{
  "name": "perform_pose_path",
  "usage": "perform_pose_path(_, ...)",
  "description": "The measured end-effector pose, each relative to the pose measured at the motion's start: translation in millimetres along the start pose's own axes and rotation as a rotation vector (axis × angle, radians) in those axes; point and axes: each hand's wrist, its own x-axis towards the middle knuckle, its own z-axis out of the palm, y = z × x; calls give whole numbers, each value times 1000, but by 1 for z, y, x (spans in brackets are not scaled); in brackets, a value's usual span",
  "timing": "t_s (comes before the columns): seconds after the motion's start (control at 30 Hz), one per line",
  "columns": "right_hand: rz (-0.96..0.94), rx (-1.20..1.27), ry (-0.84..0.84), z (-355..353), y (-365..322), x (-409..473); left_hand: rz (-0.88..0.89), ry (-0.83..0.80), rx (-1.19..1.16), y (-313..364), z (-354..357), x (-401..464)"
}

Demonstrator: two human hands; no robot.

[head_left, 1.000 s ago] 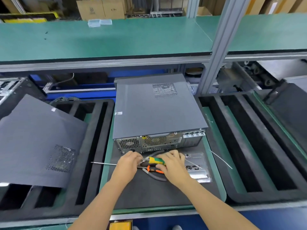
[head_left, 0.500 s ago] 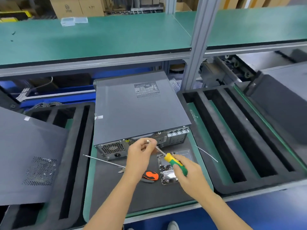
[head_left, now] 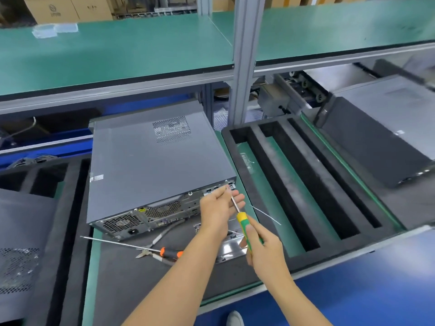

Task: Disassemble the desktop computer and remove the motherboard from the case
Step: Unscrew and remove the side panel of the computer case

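Two hands at case near-right corner: right hand grasps screwdriver handle, left hand pinches shaft near tip. Pliers near-left on mat.

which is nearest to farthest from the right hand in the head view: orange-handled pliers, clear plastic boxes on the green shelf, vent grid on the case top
From the right hand:
1. orange-handled pliers, to its left on the mat
2. vent grid, up and left on the case top
3. clear plastic boxes, far left on the upper shelf
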Motion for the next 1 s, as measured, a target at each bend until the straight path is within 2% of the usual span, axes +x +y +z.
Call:
perform_pose_path(0.47, 22, -36, 24, -1, -5, 10, 0, 16, -42, 3, 4, 13)
perform_pose_path(0.7, -53, -228, 46, -2, -13, 7, -20, 22, -76, 3, 4, 16)
perform_pose_path(1.0, -275, -571, 171, 3, -20, 2, -50, 35, -117, 5, 5, 17)
